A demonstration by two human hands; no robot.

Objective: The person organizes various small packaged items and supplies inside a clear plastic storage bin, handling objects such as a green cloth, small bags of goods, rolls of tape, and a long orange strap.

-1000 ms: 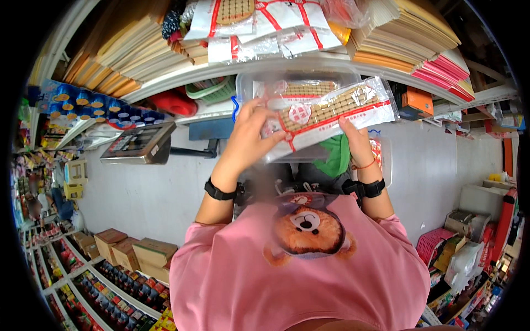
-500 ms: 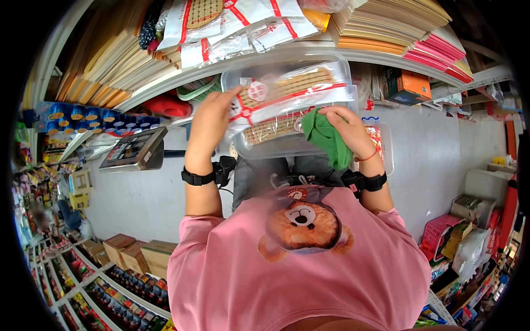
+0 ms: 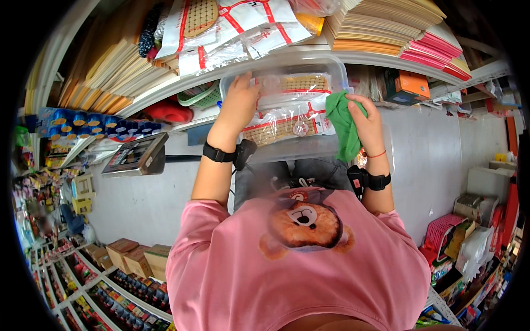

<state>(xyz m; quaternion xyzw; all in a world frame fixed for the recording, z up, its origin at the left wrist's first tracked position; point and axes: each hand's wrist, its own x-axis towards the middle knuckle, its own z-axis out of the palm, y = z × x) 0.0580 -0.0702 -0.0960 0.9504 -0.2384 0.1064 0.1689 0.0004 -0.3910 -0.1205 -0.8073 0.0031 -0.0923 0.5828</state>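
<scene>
A clear plastic tub [image 3: 309,151] stands in front of me, with two packets of woven insoles in it. My left hand [image 3: 240,105] rests at the left end of the far insole packet [image 3: 303,84], fingers stretched out and lying flat. The near insole packet [image 3: 287,128], in clear wrapping with red bands, lies beside it on my side of the tub. A crumpled green cloth [image 3: 343,124] hangs from my right hand [image 3: 367,124] at the tub's right rim, pinched between thumb and fingers.
More insole packets [image 3: 237,27] lie on the shelf beyond, between stacks of paper [image 3: 381,27]. An orange box [image 3: 412,85] sits underneath at right. On the left are a slanted screen device [image 3: 135,154] and blue cans [image 3: 83,118]. Cardboard boxes [image 3: 122,251] stand behind left.
The far insole packet, lifted and tilted in my left hand before, now lies flat in the tub. My right hand has moved right with the green cloth.
</scene>
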